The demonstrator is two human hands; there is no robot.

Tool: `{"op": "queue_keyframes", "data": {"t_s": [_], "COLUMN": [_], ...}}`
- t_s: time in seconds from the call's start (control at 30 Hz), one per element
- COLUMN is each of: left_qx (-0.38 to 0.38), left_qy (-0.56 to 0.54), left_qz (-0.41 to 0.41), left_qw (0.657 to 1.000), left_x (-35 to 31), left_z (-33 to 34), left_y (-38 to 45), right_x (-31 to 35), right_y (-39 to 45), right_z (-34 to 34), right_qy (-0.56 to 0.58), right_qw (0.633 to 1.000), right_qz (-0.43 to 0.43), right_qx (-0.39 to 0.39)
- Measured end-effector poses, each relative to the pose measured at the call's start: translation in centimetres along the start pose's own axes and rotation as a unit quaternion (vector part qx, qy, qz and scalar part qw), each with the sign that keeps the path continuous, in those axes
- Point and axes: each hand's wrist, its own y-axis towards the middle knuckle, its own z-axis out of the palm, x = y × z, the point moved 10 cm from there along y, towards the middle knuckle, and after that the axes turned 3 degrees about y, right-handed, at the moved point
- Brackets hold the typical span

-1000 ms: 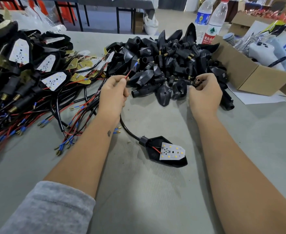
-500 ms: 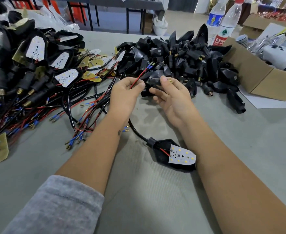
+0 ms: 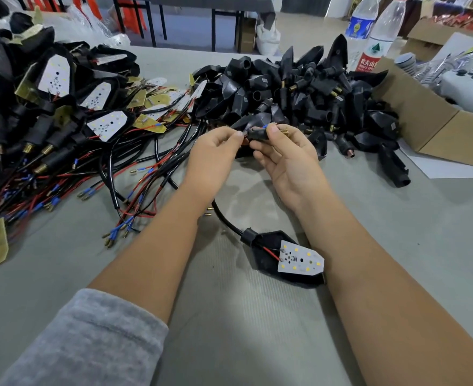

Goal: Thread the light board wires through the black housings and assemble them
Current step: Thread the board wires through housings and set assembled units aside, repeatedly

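My right hand (image 3: 288, 160) grips a small black housing piece (image 3: 257, 133) with a brass threaded end, held above the table. My left hand (image 3: 211, 154) pinches the red and blue wire ends (image 3: 243, 132) right at that piece's opening. A black cable (image 3: 225, 222) runs down from under my hands to a black housing shell (image 3: 268, 254) lying on the table, with a white light board (image 3: 299, 257) resting in it.
A heap of black housings (image 3: 299, 87) lies behind my hands. Assembled lights and loose wires (image 3: 62, 151) crowd the left. An open cardboard box (image 3: 430, 126) stands at the right, two water bottles (image 3: 374, 34) behind the heap. The grey table (image 3: 229, 330) is bare near me.
My right hand came from the heap with a black housing piece and met my left hand. The wire ends now sit at the piece's opening.
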Motion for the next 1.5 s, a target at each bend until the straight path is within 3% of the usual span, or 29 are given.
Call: {"op": "queue_keyframes", "data": {"t_s": [0.27,0.5,0.7,1.1,1.5], "left_qx": [-0.040,-0.019,-0.057,-0.007,-0.019], "left_qy": [-0.084,-0.099,-0.120,-0.125,-0.131], "left_qz": [-0.057,-0.032,-0.078,-0.104,-0.099], "left_qw": [0.994,0.994,0.988,0.987,0.986], "left_x": [1.3,0.7,1.6,2.2,2.3], "left_z": [-1.3,-1.3,-2.1,-1.0,-1.2], "left_y": [0.1,0.1,0.3,0.7,0.6], "right_x": [-0.4,-0.6,-0.6,-0.5,-0.6], "right_y": [0.1,0.6,0.7,-0.1,0.1], "right_z": [-0.1,-0.4,-1.7,-2.2,-2.3], "right_qy": [-0.009,-0.013,0.061,0.162,0.119], "right_qw": [1.000,1.000,0.995,0.981,0.988], "right_qz": [0.012,0.018,0.028,0.043,0.045], "right_qx": [-0.009,-0.021,-0.073,-0.100,-0.088]}}
